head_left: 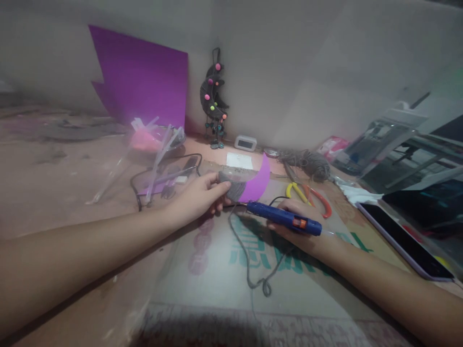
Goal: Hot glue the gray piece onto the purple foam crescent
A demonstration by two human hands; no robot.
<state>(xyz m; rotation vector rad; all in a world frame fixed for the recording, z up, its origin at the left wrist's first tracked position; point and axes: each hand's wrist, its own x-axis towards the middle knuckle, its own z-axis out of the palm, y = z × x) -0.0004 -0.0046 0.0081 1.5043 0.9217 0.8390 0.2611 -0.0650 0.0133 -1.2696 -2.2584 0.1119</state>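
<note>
My left hand [214, 192] pinches a purple crescent-shaped cutout [257, 184], whose left part is wrapped in grey yarn [235, 189]. In my right hand [294, 212] is a blue hot glue gun [284, 217], its nozzle at the lower edge of the wrapped part; whether it touches cannot be made out. A clear glue stick pokes from the gun's rear. From the crescent a loose strand of grey yarn [249, 270] hangs down and curls on the printed cardboard [210, 289]. The gun's grip and trigger are mostly hidden by my right fingers.
Scissors [320, 202] with orange and yellow handles lie beyond my right hand. A grey yarn ball [316, 165], clear jug [376, 140] and phone [401, 238] are on the right. Clear sticks [161, 159] and purple sheets [144, 77] stand left; a decorated moon [213, 96] hangs behind.
</note>
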